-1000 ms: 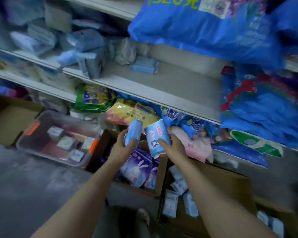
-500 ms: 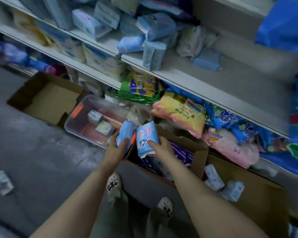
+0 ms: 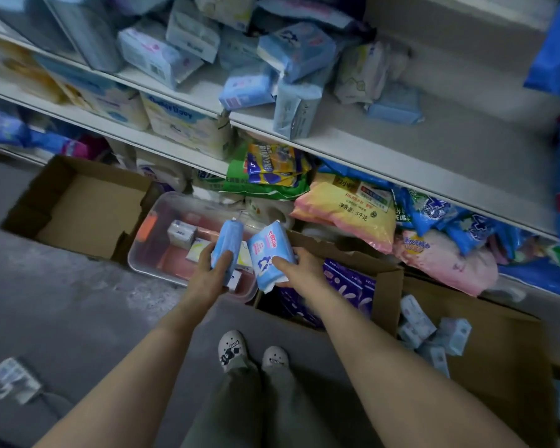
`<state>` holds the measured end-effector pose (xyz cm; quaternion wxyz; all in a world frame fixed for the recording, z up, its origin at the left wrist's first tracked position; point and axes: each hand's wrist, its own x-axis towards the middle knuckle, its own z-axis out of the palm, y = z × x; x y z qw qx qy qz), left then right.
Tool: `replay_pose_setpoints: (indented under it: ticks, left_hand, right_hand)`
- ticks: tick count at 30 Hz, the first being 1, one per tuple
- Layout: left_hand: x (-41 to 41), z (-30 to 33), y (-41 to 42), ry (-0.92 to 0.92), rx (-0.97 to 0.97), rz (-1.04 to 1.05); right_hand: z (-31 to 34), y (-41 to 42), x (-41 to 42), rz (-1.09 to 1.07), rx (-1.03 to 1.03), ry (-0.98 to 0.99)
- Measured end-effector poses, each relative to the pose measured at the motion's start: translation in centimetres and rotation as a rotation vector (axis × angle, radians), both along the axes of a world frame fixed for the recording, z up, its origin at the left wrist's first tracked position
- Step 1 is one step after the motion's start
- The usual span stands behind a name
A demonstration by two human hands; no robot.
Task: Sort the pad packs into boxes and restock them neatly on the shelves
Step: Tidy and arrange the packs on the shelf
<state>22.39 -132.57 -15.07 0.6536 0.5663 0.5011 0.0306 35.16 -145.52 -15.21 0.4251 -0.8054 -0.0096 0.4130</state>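
Note:
My left hand [image 3: 211, 273] grips a light blue pad pack [image 3: 227, 242] held on edge. My right hand [image 3: 299, 268] grips a second blue pad pack [image 3: 267, 253] with a white and pink label facing up. Both packs hang side by side above the near corner of a clear plastic bin [image 3: 149, 253] and the left edge of a cardboard box [image 3: 387, 286] holding purple packs [image 3: 346, 282]. An empty cardboard box [image 3: 88, 208] lies open to the left. Another cardboard box [image 3: 498, 344] at the right holds several small pale packs [image 3: 434, 331].
Shelves [image 3: 401, 150] in front carry a jumble of blue pad packs [image 3: 295, 50] and baby-product boxes [image 3: 181, 121]. The bottom shelf holds large yellow [image 3: 346, 208], pink and blue bags. A loose pack [image 3: 15, 376] lies on the grey floor at left. My shoes [image 3: 232, 349] stand by the boxes.
The view has swung down and left, bringing the empty box and the floor into sight. Both hands keep their packs and now hang lower, over the bin and the purple-pack box.

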Motion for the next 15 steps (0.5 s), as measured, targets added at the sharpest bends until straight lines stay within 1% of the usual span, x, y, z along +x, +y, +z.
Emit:
replay_pose_setpoints:
  ticks: [5, 8, 11, 15]
  left_hand:
    - [-0.6, 0.4, 1.3, -0.023, 0.047, 0.066]
    - [-1.9, 0.3, 2.9, -0.017, 0.038, 0.12]
    - [-4.0, 0.0, 5.9, -0.026, 0.035, 0.189]
    - [-6.9, -0.5, 12.7, -0.026, 0.006, 0.301]
  right_hand:
    - [0.4, 2.1, 1.5, 0.124, -0.005, -0.044]
    - [0.3, 4.8, 0.6, 0.177, -0.028, -0.061]
    - [0.1, 9.0, -1.3, 0.227, -0.019, -0.028]
    - [-0.1, 17.0, -4.0, 0.3, -0.02, -0.019]
